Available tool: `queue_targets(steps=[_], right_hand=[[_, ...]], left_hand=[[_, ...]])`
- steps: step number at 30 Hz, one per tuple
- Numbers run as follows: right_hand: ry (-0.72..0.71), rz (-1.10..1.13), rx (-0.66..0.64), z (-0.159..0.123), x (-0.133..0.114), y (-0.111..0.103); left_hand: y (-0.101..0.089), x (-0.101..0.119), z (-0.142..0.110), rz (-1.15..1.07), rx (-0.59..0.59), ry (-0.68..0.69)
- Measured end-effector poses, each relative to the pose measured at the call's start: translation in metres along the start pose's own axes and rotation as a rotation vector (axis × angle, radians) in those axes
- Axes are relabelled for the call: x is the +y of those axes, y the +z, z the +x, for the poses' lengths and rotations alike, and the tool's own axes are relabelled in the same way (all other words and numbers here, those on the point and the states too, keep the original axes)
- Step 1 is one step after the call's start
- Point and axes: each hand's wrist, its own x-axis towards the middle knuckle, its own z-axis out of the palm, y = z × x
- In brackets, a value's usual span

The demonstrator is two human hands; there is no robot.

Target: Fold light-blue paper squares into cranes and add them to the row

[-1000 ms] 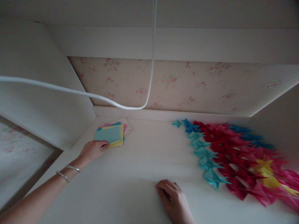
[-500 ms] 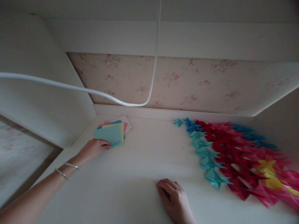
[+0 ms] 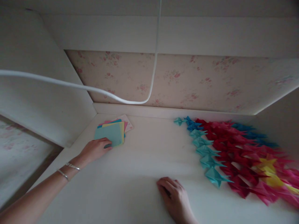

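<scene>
At the back left, my left hand [image 3: 97, 150] is at the near edge of a fanned stack of square origami paper. Its thumb and fingers pinch the lower edge of the pale blue-green sheet [image 3: 108, 132] on top. Yellow, blue and pink sheets peek out beneath, with a white printed card [image 3: 128, 122] behind them. My right hand [image 3: 172, 194] rests on the white tabletop at the front middle, its fingers curled together and nothing visible in them. To its right lie rows of folded paper cranes: turquoise [image 3: 210, 162], red [image 3: 230, 155], pink, blue [image 3: 193, 125] and yellow [image 3: 268, 171].
A white cable [image 3: 130, 102] hangs in front of the floral wall panel [image 3: 182, 79] and loops to the left. A raised white ledge [image 3: 163, 111] runs along the back of the tabletop [image 3: 130, 174]. White panels flank the left side.
My left hand's fingers have shifted slightly at the edge of the top sheet. My right hand stays in place, and the view has tilted a little.
</scene>
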Motion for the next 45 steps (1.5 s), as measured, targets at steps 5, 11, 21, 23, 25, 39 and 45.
queue_targets(steps=[5, 11, 21, 23, 25, 39, 45], right_hand=[[0.005, -0.001, -0.003, 0.000, -0.002, -0.002], [0.012, -0.016, 0.002, 0.001, -0.003, -0.002], [0.077, -0.002, -0.025, 0.004, -0.011, -0.005], [0.095, 0.017, -0.031, 0.004, -0.011, -0.006], [0.109, 0.053, -0.033, 0.004, -0.010, -0.006], [0.317, 0.811, 0.147, 0.018, -0.013, 0.004], [0.423, 0.827, 0.189, 0.026, -0.010, 0.017]], left_hand=[[0.002, 0.000, -0.002, -0.012, -0.003, 0.031], [0.000, -0.005, -0.001, -0.063, 0.032, 0.057], [-0.053, 0.026, -0.004, -0.127, 0.661, -0.201], [-0.067, 0.042, -0.009, -0.170, 0.759, -0.201], [-0.075, 0.064, -0.020, -0.215, 0.799, -0.171], [-0.021, 0.165, -0.064, -0.979, 0.341, -0.211], [-0.071, 0.090, -0.064, -0.080, 1.170, -0.110]])
